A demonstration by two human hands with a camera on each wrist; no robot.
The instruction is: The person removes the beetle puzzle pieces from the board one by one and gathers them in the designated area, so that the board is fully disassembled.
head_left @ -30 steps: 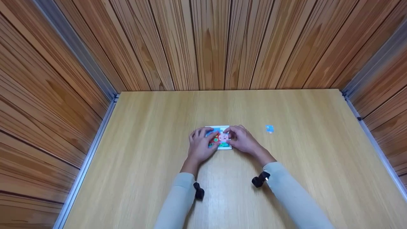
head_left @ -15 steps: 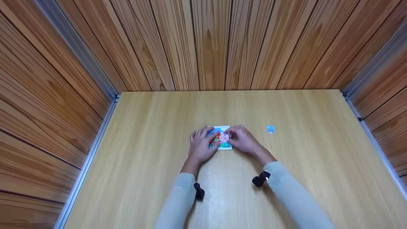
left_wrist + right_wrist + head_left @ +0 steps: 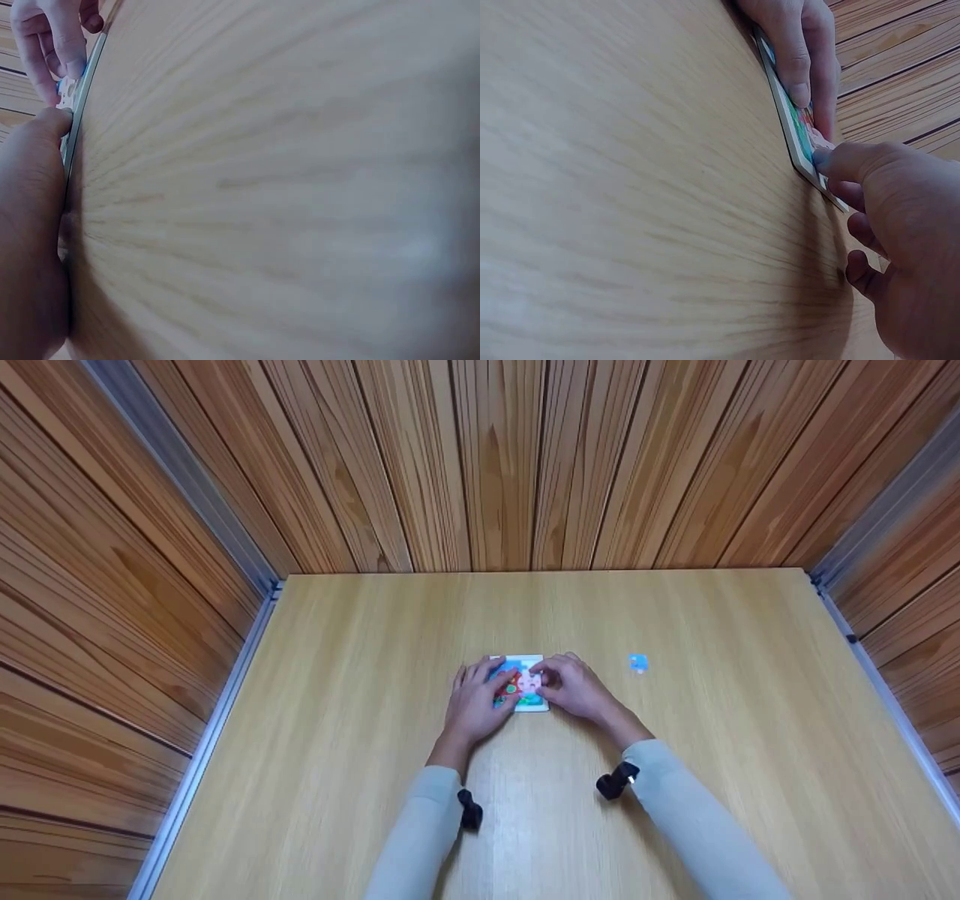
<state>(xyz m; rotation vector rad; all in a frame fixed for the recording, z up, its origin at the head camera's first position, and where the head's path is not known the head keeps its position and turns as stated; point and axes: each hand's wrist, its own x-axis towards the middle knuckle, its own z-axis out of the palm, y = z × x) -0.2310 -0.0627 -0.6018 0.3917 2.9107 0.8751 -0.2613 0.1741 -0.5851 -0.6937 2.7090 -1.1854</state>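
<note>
A small jigsaw puzzle (image 3: 531,701) in a white-edged tray lies mid-table, showing a pink character in red against blue and green. My left hand (image 3: 475,701) rests over its left side, thumb laid on the picture and fingers spread along the far left edge. At the right end, my right hand (image 3: 576,688) pinches a pink-and-blue puzzle piece (image 3: 819,140) between thumb and forefinger; its other fingers curl loosely. Those fingers hide much of the piece, so how it sits in the tray cannot be seen. A loose blue puzzle piece (image 3: 638,662) lies apart, right of the tray.
The pale wooden table (image 3: 360,645) is bordered by metal rails (image 3: 217,727) at the sides. Wood-plank walls (image 3: 495,472) rise behind it and to both sides. A small black camera (image 3: 618,781) sits at each wrist.
Both hands keep nearly the same place on the puzzle. The right fingers shift only slightly at its right end; the loose blue piece stays where it lay.
</note>
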